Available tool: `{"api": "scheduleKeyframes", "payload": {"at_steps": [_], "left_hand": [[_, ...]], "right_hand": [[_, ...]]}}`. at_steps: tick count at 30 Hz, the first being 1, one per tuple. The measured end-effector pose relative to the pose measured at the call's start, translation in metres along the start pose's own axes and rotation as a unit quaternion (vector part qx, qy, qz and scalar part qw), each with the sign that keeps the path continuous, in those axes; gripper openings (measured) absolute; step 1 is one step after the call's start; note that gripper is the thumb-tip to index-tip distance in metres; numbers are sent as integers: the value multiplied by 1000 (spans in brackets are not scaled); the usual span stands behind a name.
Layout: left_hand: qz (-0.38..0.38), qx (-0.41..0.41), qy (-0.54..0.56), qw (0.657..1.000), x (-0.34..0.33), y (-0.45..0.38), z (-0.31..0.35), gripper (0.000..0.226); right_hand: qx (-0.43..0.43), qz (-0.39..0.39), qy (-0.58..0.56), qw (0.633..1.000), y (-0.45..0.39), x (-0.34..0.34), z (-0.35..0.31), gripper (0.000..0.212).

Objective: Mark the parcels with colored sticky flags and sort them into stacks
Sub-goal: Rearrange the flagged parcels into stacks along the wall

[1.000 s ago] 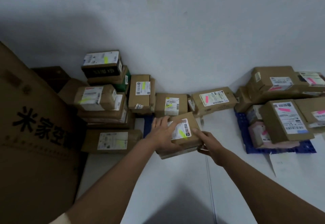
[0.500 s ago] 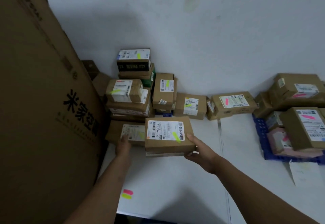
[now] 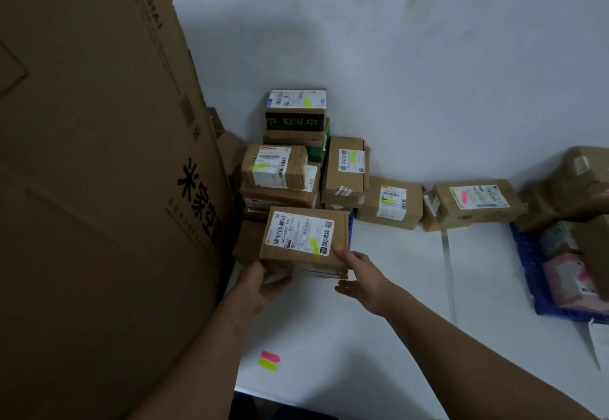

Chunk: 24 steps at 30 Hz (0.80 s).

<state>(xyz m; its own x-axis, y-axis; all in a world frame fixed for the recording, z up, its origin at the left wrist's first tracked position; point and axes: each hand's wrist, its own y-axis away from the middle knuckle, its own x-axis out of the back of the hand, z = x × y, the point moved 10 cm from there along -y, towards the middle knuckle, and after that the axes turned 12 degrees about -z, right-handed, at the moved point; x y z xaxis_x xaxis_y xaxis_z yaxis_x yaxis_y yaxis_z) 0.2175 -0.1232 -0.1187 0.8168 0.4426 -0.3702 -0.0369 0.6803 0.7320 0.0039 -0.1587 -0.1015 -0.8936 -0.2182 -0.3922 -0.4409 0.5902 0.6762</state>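
Note:
A brown parcel [image 3: 304,241] with a white label and a yellow flag sits on top of a flat brown box [image 3: 247,243] at the left stack. My left hand [image 3: 263,283] grips its lower left corner. My right hand [image 3: 361,274] holds its lower right corner, thumb on top. Behind it rise stacked parcels with yellow flags [image 3: 278,169], the topmost a black-sided box [image 3: 295,111]. A parcel with a pink flag [image 3: 474,200] lies against the wall to the right. Pink and yellow sticky flags [image 3: 269,360] lie on the white table [image 3: 379,353].
A huge cardboard carton [image 3: 99,189] fills the left side, right beside my left arm. A blue crate [image 3: 540,288] with pink-flagged parcels [image 3: 566,274] stands at the right edge. Two more yellow-flagged boxes [image 3: 390,204] lean on the wall.
The flagged parcel has moved left and back, onto the flat box by the stack. My left hand has come from that flat box to the parcel's lower left corner.

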Motion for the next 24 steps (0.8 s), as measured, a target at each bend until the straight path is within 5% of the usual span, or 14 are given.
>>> {"api": "scheduleKeyframes", "payload": {"at_steps": [5,13,24], "left_hand": [[47,-11,30,998,13,-3,9,41],[55,-30,68,996,0,-7,21,46],[115,-19,-53,992,8,-4,25,60]], "right_hand": [[-1,8,-21,1000,-10,-7,0,55],[18,0,-42,999,-20,-15,-3,60],[-15,27,13,999,-15,1,5,66]]}}
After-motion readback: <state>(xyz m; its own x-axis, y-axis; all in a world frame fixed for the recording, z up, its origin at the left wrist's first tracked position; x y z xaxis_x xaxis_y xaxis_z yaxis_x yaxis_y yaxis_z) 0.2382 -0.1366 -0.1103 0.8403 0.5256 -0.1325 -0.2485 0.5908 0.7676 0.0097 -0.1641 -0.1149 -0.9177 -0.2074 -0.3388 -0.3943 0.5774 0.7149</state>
